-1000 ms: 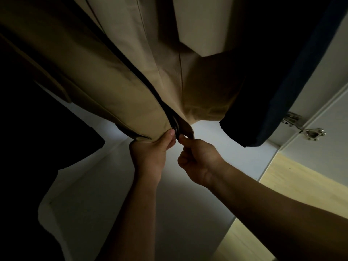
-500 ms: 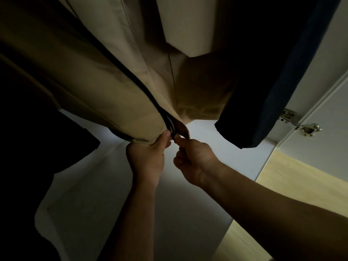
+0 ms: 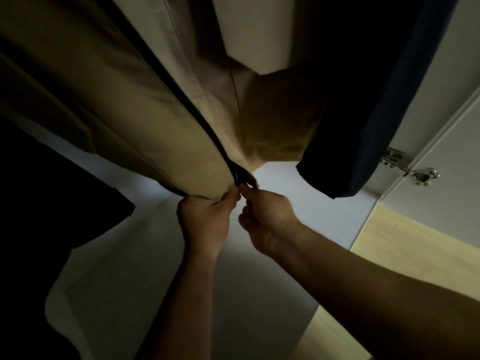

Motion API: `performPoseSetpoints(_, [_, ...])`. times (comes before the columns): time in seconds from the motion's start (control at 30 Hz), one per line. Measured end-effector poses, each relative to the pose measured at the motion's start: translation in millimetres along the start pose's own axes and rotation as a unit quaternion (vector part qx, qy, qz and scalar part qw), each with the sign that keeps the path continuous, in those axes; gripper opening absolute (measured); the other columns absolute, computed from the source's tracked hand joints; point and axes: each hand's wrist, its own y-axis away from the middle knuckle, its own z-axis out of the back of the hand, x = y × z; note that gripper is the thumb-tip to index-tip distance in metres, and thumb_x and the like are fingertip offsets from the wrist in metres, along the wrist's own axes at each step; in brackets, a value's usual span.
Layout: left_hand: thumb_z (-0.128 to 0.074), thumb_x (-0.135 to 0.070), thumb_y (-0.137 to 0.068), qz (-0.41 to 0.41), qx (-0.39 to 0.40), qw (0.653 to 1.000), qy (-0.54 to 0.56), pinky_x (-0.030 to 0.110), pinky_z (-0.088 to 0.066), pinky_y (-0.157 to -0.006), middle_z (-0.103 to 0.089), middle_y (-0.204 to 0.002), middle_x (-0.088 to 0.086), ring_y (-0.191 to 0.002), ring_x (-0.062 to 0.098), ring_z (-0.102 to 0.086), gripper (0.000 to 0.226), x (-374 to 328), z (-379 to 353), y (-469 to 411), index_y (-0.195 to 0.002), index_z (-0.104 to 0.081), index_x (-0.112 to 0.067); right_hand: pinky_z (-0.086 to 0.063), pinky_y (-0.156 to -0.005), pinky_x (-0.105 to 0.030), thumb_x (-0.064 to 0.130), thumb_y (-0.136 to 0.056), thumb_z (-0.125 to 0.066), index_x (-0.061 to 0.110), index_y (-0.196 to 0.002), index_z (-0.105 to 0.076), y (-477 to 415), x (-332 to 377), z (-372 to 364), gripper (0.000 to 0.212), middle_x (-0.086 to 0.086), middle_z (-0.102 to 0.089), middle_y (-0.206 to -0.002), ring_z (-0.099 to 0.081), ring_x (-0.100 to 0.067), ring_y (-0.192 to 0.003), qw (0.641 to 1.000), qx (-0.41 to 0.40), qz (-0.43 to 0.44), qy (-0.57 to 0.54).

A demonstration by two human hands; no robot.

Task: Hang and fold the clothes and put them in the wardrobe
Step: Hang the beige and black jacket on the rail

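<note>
**Task item.** The tan jacket [image 3: 145, 120] hangs inside the wardrobe, above the white base panel [image 3: 259, 294]. Its hem hangs clear of that panel, over the panel's rear half. A dark zipper [image 3: 197, 118] runs down the jacket front and ends at the hem, where both hands meet.

**Left hand.** The left hand [image 3: 205, 224] reaches up from below. Its fingers are curled and it grips the hem fabric on the left side of the zipper, with the thumb pressed against the cloth just beside the zipper end.

**Right hand.** The right hand [image 3: 267, 219] is raised beside the left hand, almost touching it. Thumb and forefinger pinch the bottom end of the zipper on the jacket's right front edge. The remaining fingers are curled into the palm. The light is dim, so the pinched part is probably the slider or the end pin, but which one cannot be made out.

**Surroundings.**
- A navy garment [image 3: 363, 100] hangs just to the right of the jacket, with its hem toward the right edge of the base panel.
- A black garment [image 3: 52, 203] covers the left edge of the base panel.
- A metal hinge [image 3: 410, 170] sits on the white door [image 3: 454, 152] at the right.
- The wooden floor [image 3: 415, 255] begins beyond the front right corner of the base panel.
</note>
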Motion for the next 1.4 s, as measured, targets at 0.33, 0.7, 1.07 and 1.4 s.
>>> performPoseSetpoints(0.33, [-0.080, -0.018, -0.084, 0.029, -0.008, 0.997, 0.078, 0.040, -0.063, -0.074, -0.077, -0.078, -0.010, -0.072, 0.011, -0.076, 0.012, -6.0, 2.4, 0.6, -0.086, -0.071, -0.026, -0.031, -0.046, -0.026, 0.010, -0.094, -0.069, 0.005, -0.093, -0.065, 0.4, -3.2, -0.3, 0.006, 0.006, -0.036, -0.043, -0.030, -0.009, -0.042, 1.000, 0.010, -0.010, 0.021])
performPoseSetpoints(0.7, [-0.078, -0.015, -0.086, 0.015, -0.021, 0.994, 0.111, 0.038, -0.063, -0.073, -0.078, -0.086, -0.008, -0.079, 0.016, -0.077, 0.013, -4.2, -2.7, 0.4, -0.094, -0.074, -0.025, -0.034, -0.047, -0.027, 0.012, -0.093, -0.070, 0.007, -0.086, -0.065, -3.3, -4.4, 1.3, 0.011, 0.007, -0.036, -0.040, -0.031, -0.008, -0.036, 0.999, -0.010, -0.007, 0.038])
performPoseSetpoints(1.07, [-0.083, -0.024, -0.080, -0.004, -0.037, 0.997, 0.065, 0.051, -0.060, -0.080, -0.077, -0.080, -0.014, -0.075, 0.013, -0.076, 0.016, -3.5, -4.6, 0.6, -0.081, -0.071, -0.034, -0.032, -0.048, -0.029, 0.012, -0.093, -0.070, 0.007, -0.082, -0.062, -3.4, -6.6, 1.9, 0.014, 0.007, -0.034, -0.041, -0.028, -0.008, -0.037, 1.000, -0.012, -0.009, 0.026])
performPoseSetpoints(1.4, [-0.088, -0.021, -0.074, -0.023, -0.034, 0.999, 0.015, 0.044, -0.060, -0.085, -0.077, -0.089, -0.002, -0.086, 0.010, -0.074, 0.023, 1.1, -2.4, -1.2, -0.092, -0.077, -0.009, -0.031, -0.048, -0.030, 0.012, -0.092, -0.070, 0.007, -0.073, -0.057, -6.1, -7.0, 0.6, 0.024, 0.005, -0.035, -0.043, -0.028, -0.010, -0.038, 0.999, -0.022, 0.008, 0.029])
